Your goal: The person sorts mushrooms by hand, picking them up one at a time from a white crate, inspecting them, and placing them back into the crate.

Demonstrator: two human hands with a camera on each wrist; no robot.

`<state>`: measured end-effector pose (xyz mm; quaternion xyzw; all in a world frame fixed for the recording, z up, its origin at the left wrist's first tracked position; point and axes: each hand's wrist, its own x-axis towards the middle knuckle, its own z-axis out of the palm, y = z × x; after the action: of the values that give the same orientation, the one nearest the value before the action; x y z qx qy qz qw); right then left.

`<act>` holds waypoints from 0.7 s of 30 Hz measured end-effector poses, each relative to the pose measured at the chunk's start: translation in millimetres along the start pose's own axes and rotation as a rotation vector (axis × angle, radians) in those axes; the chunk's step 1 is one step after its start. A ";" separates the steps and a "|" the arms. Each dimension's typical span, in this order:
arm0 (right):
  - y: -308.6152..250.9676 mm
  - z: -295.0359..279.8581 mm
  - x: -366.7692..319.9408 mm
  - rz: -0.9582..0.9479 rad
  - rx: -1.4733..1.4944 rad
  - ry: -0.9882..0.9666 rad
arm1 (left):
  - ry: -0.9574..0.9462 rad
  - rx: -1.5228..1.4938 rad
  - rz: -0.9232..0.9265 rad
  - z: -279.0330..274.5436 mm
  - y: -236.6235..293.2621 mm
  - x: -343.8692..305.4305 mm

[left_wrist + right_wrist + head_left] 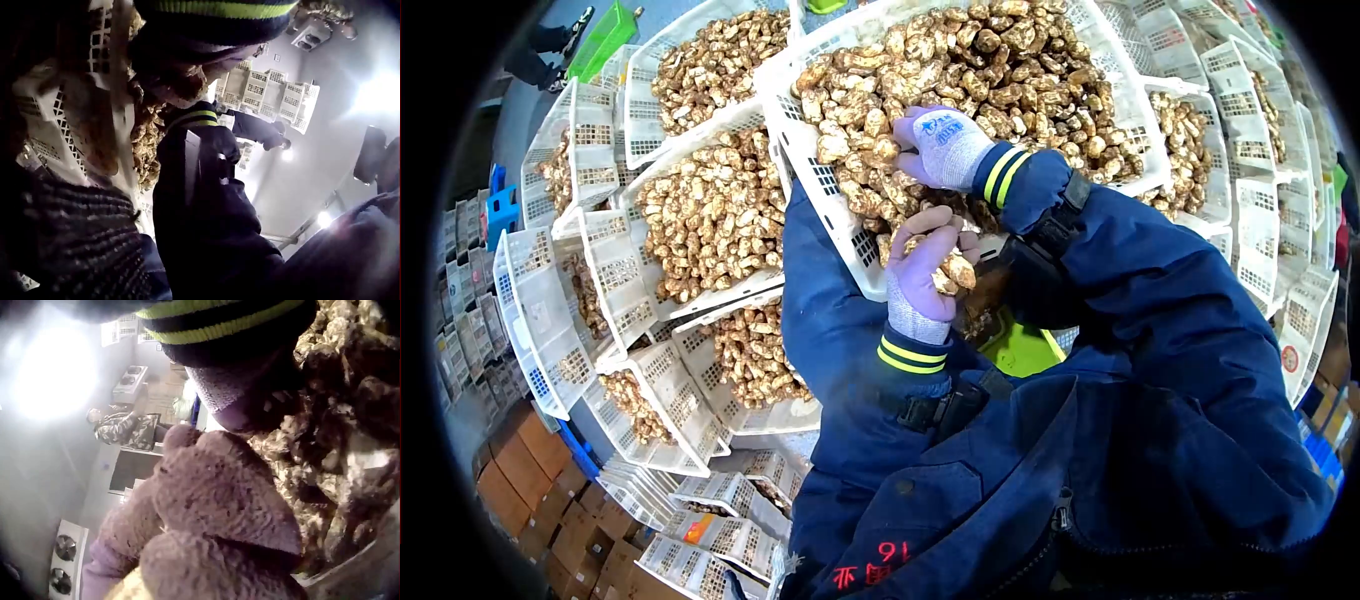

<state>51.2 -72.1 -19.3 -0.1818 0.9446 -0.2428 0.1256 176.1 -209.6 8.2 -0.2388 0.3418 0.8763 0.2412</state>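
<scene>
A white perforated crate (847,222) holds a heap of knobbly brown-and-cream pieces of produce (1010,50). Over its near corner, my gloved left hand (922,275) is turned up, its fingers curled round a few of these pieces (953,270). Just above it, my gloved right hand (945,148) rests on the heap with its fingers slightly bent; nothing shows held in it. In the right wrist view, gloved fingers (219,494) fill the middle beside the produce (337,462); whose hand they belong to, I cannot tell. The left wrist view is dark, with produce (147,147) beside a sleeve.
More filled crates stand close on the left (710,215) and the right (1190,150). A bright green container (1025,345) lies below the main crate, partly hidden by my sleeves. Cardboard boxes (540,500) are stacked at lower left, and another person's legs (535,60) show at upper left.
</scene>
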 end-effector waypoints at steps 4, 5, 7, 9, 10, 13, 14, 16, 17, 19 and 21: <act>-8.4 -2.1 -6.3 0.052 0.014 0.013 | -0.064 0.413 0.354 -12.9 -12.3 9.4; -16.2 -3.2 -4.1 0.089 -0.034 0.002 | -0.056 0.459 0.394 -15.6 -16.8 11.2; -31.7 -7.3 -2.4 0.112 -0.064 -0.003 | -0.048 0.575 0.505 -16.2 -18.3 13.5; -38.4 -0.3 2.8 0.054 -0.148 -0.002 | 0.006 0.390 0.326 -14.9 -13.3 14.2; -37.0 5.4 6.3 0.042 -0.181 -0.004 | 0.054 0.225 0.204 -11.4 -9.9 14.7; -29.0 11.1 17.9 0.055 -0.207 -0.021 | 0.071 0.015 0.056 -6.0 -1.5 12.9; -23.7 9.6 17.9 0.052 -0.118 -0.005 | 0.067 0.028 0.060 -4.1 1.0 13.1; -8.2 0.9 11.3 0.091 0.267 0.043 | 0.101 0.024 0.070 9.0 10.8 6.8; -1.4 -3.1 4.6 0.152 0.305 0.177 | 0.117 0.021 0.076 12.0 13.8 4.9; -0.3 -37.3 -15.8 0.294 0.412 0.169 | 0.074 0.040 0.111 5.9 12.1 8.2; -3.5 -54.8 -33.4 0.227 0.472 0.130 | 0.094 -0.016 0.102 12.3 12.8 10.3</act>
<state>64.6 -38.9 34.1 -0.0245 0.8822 -0.4518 0.1301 157.5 -206.5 16.4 -0.2639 0.3573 0.8780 0.1782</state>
